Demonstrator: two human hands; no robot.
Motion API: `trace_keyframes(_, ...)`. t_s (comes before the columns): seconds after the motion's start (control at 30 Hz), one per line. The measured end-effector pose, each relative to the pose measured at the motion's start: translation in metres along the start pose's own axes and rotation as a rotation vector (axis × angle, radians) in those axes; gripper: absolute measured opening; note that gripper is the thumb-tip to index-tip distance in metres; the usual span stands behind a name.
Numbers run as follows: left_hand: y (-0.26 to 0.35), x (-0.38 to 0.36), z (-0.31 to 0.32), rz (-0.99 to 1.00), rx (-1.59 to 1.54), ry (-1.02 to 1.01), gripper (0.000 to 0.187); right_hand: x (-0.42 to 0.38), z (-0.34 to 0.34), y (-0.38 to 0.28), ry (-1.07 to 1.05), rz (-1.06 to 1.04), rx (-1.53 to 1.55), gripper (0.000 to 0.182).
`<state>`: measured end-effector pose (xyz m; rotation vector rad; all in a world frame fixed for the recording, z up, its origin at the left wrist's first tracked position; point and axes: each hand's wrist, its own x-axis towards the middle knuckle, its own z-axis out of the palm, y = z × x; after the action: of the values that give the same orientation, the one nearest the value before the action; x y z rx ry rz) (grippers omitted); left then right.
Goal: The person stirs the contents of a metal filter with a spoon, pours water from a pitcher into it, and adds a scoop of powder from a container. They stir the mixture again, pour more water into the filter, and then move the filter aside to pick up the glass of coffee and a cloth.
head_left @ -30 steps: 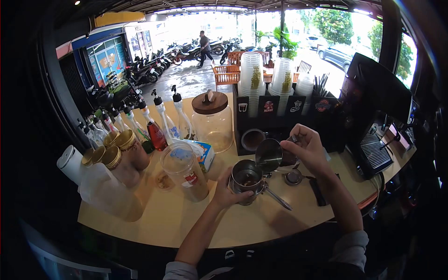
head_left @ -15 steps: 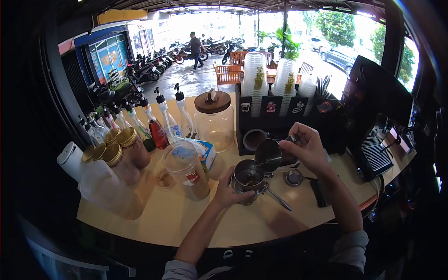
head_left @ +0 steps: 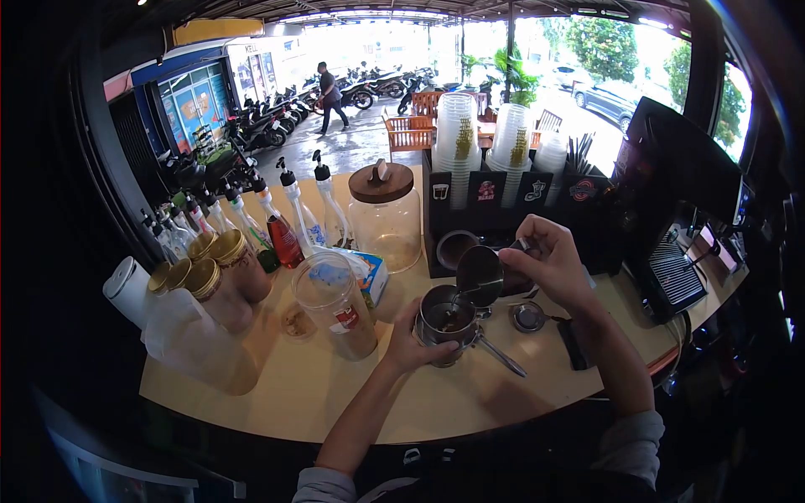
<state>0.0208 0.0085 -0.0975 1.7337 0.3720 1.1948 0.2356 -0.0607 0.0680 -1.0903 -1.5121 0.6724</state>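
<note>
My left hand [head_left: 409,345] is wrapped round the near left side of a round metal cup [head_left: 447,312] with liquid in it. A metal handle [head_left: 501,355] sticks out beside that cup toward the lower right. In my right hand [head_left: 543,260] is a metal pitcher [head_left: 480,277], held by its handle and tipped to the left above the cup. A thin stream runs from the pitcher into the cup. Left of my left hand stands a tall clear plastic container [head_left: 337,312] with a red label.
Pump bottles [head_left: 289,205], gold-lidded jars [head_left: 228,251] and a clear pitcher [head_left: 197,339] stand at left. Behind are a wooden-lidded glass jar [head_left: 386,222] and stacked plastic cups [head_left: 458,138]. At right lie a round metal tool [head_left: 527,318] and a coffee machine [head_left: 675,277]. A person [head_left: 330,99] walks outside.
The pitcher in my right hand has shifted very slightly left. My left hand stays on the cup. Outside, the walking person has moved left.
</note>
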Motion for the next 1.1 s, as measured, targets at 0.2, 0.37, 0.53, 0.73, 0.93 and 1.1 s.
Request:
trace_keyframes(0.2,-0.001,0.001,0.000,0.000,-0.016,-0.008,0.076,0.001,0.000,0.001,0.007,-0.028,-0.025,0.025)
trace_keyframes(0.37,-0.002,0.000,0.000,-0.007,-0.003,-0.004,0.077,0.002,0.001,-0.001,0.014,-0.012,-0.022,0.025)
trace_keyframes(0.53,-0.005,-0.001,0.001,-0.009,-0.047,0.011,0.077,0.004,0.003,-0.003,0.005,-0.036,-0.050,0.026)
trace_keyframes(0.73,-0.004,0.000,0.001,-0.003,-0.068,0.003,0.077,0.008,0.004,-0.004,0.010,-0.049,-0.062,0.027)
trace_keyframes(0.93,-0.005,0.000,0.000,0.004,-0.030,-0.006,0.076,0.010,0.001,-0.003,0.012,-0.060,-0.052,0.027)
trace_keyframes(1.1,0.001,0.000,0.001,0.007,-0.026,-0.003,0.075,0.011,-0.004,0.001,0.036,-0.094,-0.098,0.027)
